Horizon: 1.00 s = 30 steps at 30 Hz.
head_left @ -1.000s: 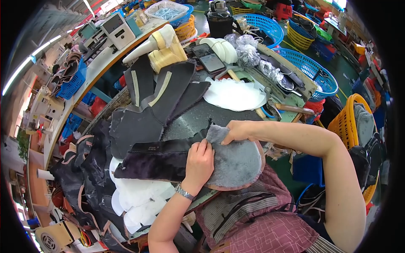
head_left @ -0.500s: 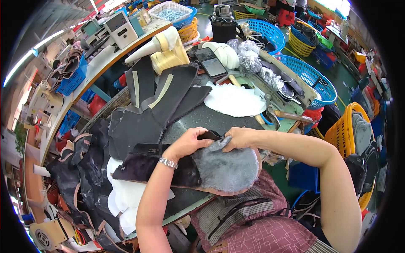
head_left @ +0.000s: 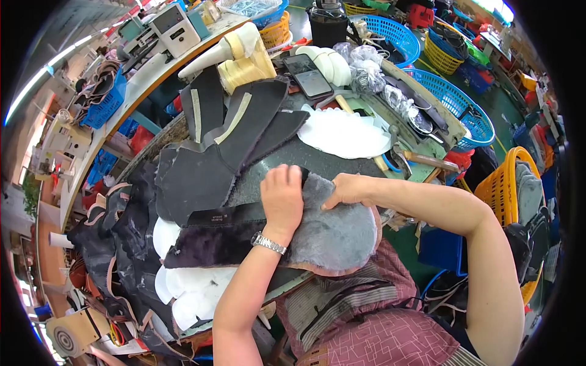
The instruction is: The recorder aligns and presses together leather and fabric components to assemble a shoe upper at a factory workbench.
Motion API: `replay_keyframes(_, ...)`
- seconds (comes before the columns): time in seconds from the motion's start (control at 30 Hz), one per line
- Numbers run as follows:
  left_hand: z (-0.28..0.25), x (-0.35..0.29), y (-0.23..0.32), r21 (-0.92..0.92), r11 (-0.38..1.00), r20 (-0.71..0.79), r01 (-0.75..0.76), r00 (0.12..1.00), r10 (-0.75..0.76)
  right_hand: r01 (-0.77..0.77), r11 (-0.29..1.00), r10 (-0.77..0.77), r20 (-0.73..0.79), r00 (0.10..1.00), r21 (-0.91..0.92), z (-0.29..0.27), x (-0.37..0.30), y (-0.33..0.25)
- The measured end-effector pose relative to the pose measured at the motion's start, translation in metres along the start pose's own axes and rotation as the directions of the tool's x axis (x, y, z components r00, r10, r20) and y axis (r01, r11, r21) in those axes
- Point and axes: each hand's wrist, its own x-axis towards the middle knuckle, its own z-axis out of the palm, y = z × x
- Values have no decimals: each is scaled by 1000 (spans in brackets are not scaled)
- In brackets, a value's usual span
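A fleece-lined boot piece lies across the near edge of the bench, with a grey fleece end (head_left: 332,241) on the right and a dark purple fleece strip (head_left: 207,247) on the left. My left hand (head_left: 282,204) is closed over its far edge where dark meets grey, the fingertips hidden underneath. With thumb and bent fingers, my right hand (head_left: 351,190) pinches the grey fleece at its far right edge. Beyond my hands lies a black boot upper (head_left: 201,174) with two beige strips. White scalloped sheets (head_left: 198,299) are partly under the boot piece.
At the back are a white scalloped pad stack (head_left: 345,133), a phone (head_left: 308,76), a hammer (head_left: 427,160) and a yellow tape roll (head_left: 247,70). Black leather pieces (head_left: 131,244) pile up at left. A yellow basket (head_left: 503,186) stands right, blue baskets (head_left: 455,100) behind.
My left hand has moved from pinching the bunched edge to lying closed over it, knuckles up. The grey fleece, folded up between my hands before, is now spread flatter.
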Motion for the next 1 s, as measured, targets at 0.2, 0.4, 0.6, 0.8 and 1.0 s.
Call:
replay_keyframes(0.2, -20, -27, 8, -185, 968, 298, -170, 929, 219, -56, 990, 50, -56, 997, -127, -2, 6, 1)
replay_keyframes(0.4, -33, -35, 15, -303, 950, 321, -70, 932, 171, -59, 971, 26, -141, 990, -232, 2, -3, -5)
replay_keyframes(0.6, -39, -36, 18, -300, 949, 374, -94, 904, 208, 81, 903, -173, -184, 968, -422, -2, -15, -2)
replay_keyframes(0.8, -35, -26, 24, -228, 967, 450, -118, 867, 212, 178, 570, -566, -227, 792, -802, 8, -52, 11)
replay_keyframes(1.0, -37, -38, 34, -123, 971, 408, -206, 881, 239, 30, -90, -929, 95, 357, -995, 21, -77, 35)
